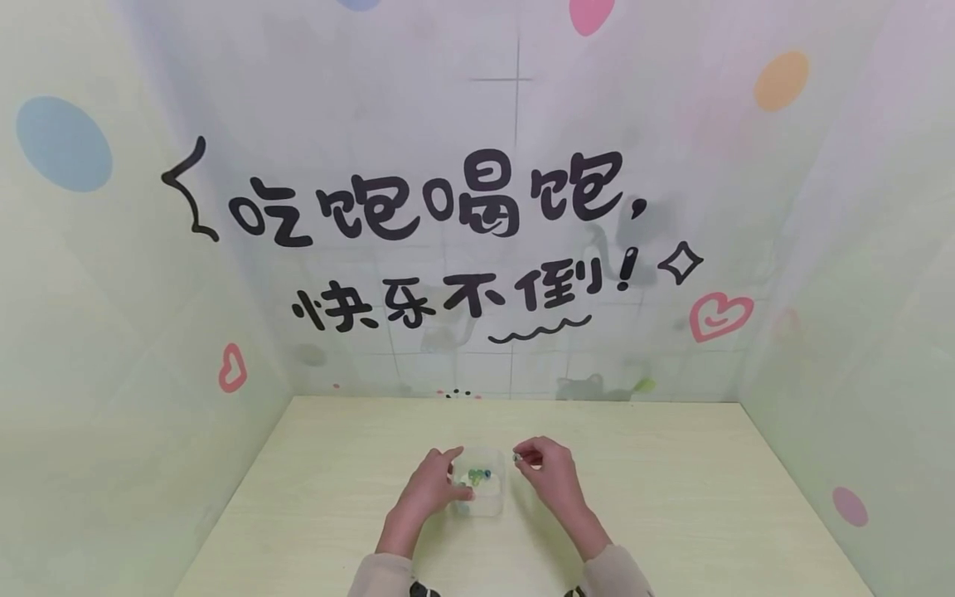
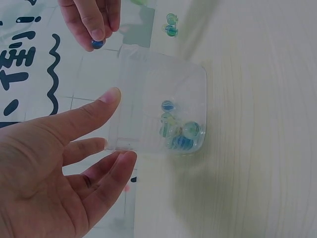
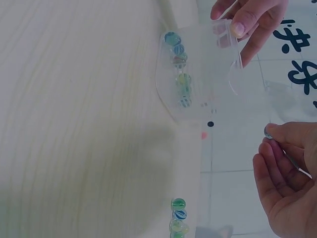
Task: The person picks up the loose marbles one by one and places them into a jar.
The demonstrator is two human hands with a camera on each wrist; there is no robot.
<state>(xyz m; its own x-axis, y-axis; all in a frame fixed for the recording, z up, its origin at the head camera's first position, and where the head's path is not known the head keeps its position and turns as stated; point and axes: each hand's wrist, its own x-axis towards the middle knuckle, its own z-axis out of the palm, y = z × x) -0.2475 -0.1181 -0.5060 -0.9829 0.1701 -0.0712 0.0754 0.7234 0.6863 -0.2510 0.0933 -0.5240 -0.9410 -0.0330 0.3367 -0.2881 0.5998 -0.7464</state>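
A clear plastic container [image 1: 491,502] stands on the table, with several blue and green glass marbles [image 2: 179,131] lying in its bottom. My left hand [image 1: 433,482] holds the container at its left side, thumb and fingertips at the rim. To the right of the container, my right hand [image 1: 550,474] pinches one bluish marble [image 2: 97,44] between thumb and fingertips, higher than the rim. More loose marbles [image 3: 179,215] lie in a short line on the table by the right hand; in the head view that hand hides them.
The pale wood-grain table [image 1: 336,464] is enclosed by printed wall sheets [image 1: 462,108] at the back and both sides. Black lettering [image 1: 425,203], hearts and coloured dots decorate them. Beige sleeves [image 1: 382,575] cover both forearms near the table's front.
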